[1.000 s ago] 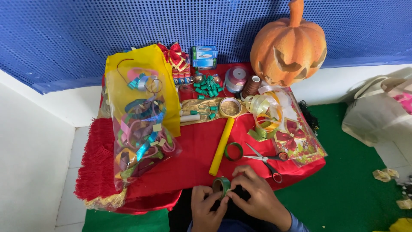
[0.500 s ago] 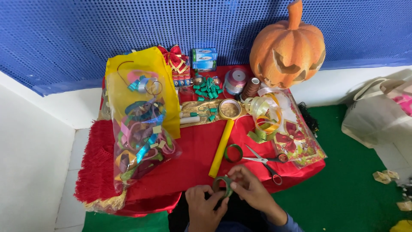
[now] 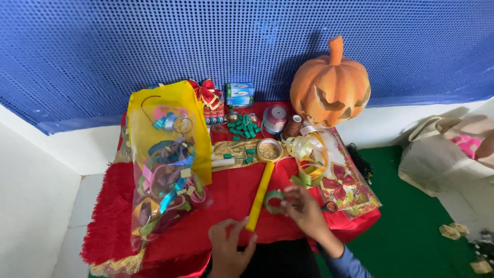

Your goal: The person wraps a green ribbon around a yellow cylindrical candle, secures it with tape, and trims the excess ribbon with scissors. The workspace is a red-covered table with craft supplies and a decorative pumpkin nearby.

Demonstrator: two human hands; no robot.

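2 hands are working at the near edge of the table (image 3: 231, 198), which is draped in red cloth. The right hand (image 3: 303, 211) is pinching a small green ribbon roll (image 3: 274, 201) between its fingertips, holding it just above the cloth. The left hand (image 3: 229, 249) is hovering nearer the person, fingers spread and gripping nothing, well apart from the roll. Just left of the right hand a yellow stick (image 3: 260, 198) is lying, running away from the person to a round gold tape roll (image 3: 269, 150). Beyond the right hand, loops of gold ribbon (image 3: 307, 154) are resting on a clear packet printed with red bows (image 3: 350, 188). Far left of both hands a clear bag with a yellow top (image 3: 164, 164) is holding mixed coloured ribbons. Farthest away, an orange carved pumpkin (image 3: 329, 85) is standing against the blue perforated wall (image 3: 154, 46).
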